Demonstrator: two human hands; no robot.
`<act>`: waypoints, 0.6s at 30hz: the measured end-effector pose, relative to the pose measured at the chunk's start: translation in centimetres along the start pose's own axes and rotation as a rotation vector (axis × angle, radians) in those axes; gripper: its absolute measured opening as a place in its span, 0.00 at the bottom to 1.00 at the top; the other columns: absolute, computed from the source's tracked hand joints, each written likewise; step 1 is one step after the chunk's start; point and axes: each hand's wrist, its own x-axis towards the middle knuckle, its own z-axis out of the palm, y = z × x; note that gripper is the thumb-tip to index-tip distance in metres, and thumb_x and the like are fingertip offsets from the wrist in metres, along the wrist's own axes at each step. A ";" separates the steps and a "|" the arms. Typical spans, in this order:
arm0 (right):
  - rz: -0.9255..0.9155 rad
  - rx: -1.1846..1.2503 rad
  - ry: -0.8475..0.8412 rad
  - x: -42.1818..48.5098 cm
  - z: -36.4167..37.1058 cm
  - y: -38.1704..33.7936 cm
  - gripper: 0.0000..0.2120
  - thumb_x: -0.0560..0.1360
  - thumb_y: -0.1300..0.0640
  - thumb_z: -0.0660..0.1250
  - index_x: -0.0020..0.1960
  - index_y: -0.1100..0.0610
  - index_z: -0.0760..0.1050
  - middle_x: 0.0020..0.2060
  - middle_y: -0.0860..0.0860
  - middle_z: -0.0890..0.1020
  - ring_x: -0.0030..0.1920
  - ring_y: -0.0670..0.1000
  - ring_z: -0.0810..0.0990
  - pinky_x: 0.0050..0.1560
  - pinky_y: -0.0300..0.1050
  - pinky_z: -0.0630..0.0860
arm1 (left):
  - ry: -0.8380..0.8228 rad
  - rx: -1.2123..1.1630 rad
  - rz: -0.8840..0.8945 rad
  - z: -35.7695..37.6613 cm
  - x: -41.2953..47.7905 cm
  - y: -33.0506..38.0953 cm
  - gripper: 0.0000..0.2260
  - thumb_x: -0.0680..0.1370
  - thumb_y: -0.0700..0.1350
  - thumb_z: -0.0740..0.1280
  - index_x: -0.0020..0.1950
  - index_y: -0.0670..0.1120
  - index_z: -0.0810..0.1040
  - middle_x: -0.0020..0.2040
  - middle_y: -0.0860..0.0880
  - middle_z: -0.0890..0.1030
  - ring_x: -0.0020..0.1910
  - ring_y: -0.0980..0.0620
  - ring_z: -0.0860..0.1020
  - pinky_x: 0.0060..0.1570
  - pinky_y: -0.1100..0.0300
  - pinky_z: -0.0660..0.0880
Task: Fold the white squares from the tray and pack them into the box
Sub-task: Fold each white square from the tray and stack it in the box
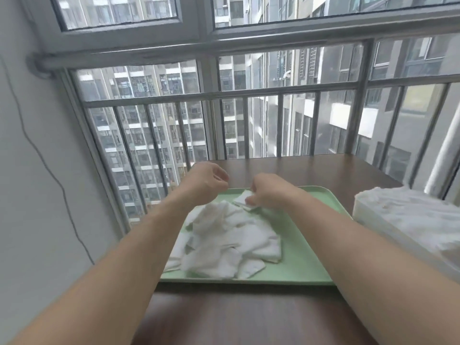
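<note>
A pale green tray [306, 247] lies on the brown table and bears a loose heap of white squares [231, 242]. At the tray's far side my right hand [267, 194] pinches a small folded white square [242, 200], held just above the tray. My left hand [207, 181] hovers to the left of it over the tray's far left corner, fingers loosely curled, holding nothing. At the right edge of the view stands the translucent white box [408, 220], partly out of frame, with white pieces showing dimly inside.
The brown table [249, 317] runs up to a metal window railing [224, 95] right behind it. A grey wall with a hanging thin cable [47, 165] is on the left. Bare tabletop lies in front of the tray.
</note>
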 end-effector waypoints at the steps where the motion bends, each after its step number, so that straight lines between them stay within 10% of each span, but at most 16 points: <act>1: -0.006 0.008 -0.001 0.1 0.1 0.0 0.12 0.75 0.51 0.71 0.50 0.59 0.77 0.46 0.53 0.81 0.49 0.57 0.80 0.47 0.47 0.77 | 0.009 0.003 0.000 0.2 0.3 0.1 0.04 0.77 0.43 0.71 0.49 0.52 0.82 0.50 0.51 0.82 0.48 0.54 0.81 0.42 0.61 0.77; 4: 0.004 0.114 -0.033 0.2 0.0 0.2 0.20 0.72 0.54 0.75 0.61 0.59 0.76 0.54 0.53 0.81 0.55 0.56 0.80 0.55 0.49 0.78 | -0.013 0.015 -0.011 1.0 1.0 0.7 0.04 0.75 0.48 0.73 0.49 0.55 0.82 0.52 0.52 0.83 0.51 0.53 0.81 0.52 0.56 0.79; 11: -0.018 0.434 -0.073 -0.9 -1.1 2.4 0.11 0.73 0.63 0.73 0.55 0.61 0.81 0.46 0.57 0.83 0.43 0.52 0.80 0.38 0.42 0.76 | -0.095 -0.041 0.032 1.8 0.9 1.4 0.17 0.77 0.46 0.74 0.64 0.44 0.77 0.57 0.48 0.82 0.54 0.51 0.80 0.49 0.61 0.74; 18: -0.178 0.962 -0.083 -4.5 -2.3 3.8 0.15 0.73 0.60 0.75 0.60 0.59 0.81 0.50 0.56 0.87 0.51 0.53 0.85 0.50 0.46 0.80 | -0.191 -0.352 0.161 2.1 -1.3 1.6 0.12 0.77 0.47 0.72 0.60 0.47 0.79 0.50 0.51 0.86 0.49 0.53 0.84 0.52 0.57 0.81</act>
